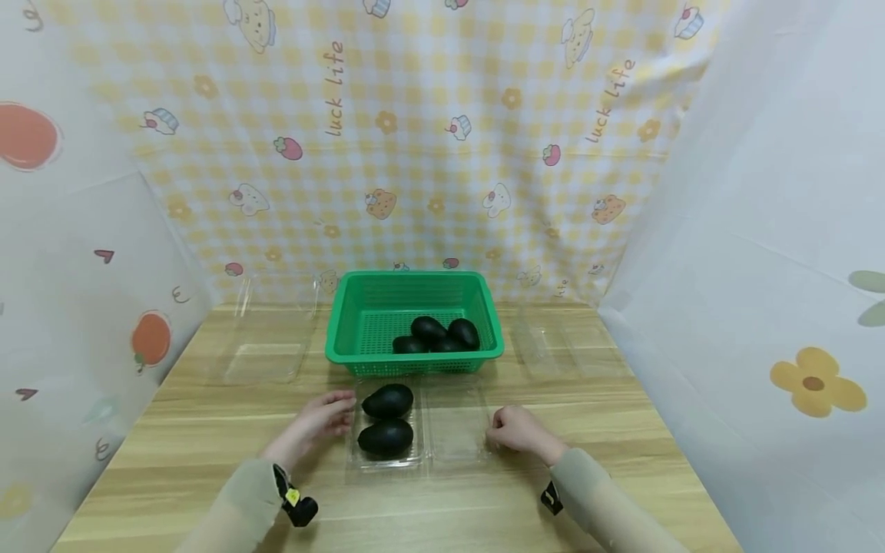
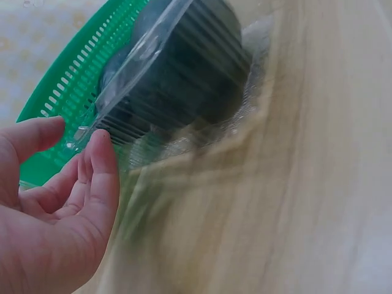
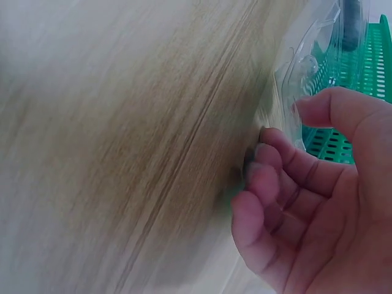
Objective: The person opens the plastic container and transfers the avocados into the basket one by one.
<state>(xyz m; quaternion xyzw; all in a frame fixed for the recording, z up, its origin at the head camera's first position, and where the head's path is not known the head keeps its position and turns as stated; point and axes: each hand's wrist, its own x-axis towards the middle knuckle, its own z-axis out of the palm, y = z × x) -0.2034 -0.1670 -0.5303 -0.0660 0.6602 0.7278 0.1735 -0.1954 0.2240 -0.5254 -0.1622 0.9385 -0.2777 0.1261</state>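
Observation:
A clear plastic clamshell box (image 1: 423,465) lies unfolded on the table, two dark avocados (image 1: 386,438) side by side in its left half. My left hand (image 1: 328,418) is at the box's left edge. In the left wrist view, the fingertips (image 2: 101,144) of that hand touch or nearly touch the box's rim, with the thumb held apart. At the far right edge, my right hand (image 1: 515,430) has curled fingers and holds the rim of the bare lid (image 1: 456,422) between thumb and forefinger. The lid's edge (image 3: 293,73) also shows in the right wrist view.
Behind the box stands a green plastic basket (image 1: 415,359) with several more avocados (image 1: 429,329) in its front right part. Another open clear box (image 1: 266,361) sits at the back left, and a further one (image 1: 574,349) at the back right. Patterned cloth (image 1: 415,153) hangs behind the table.

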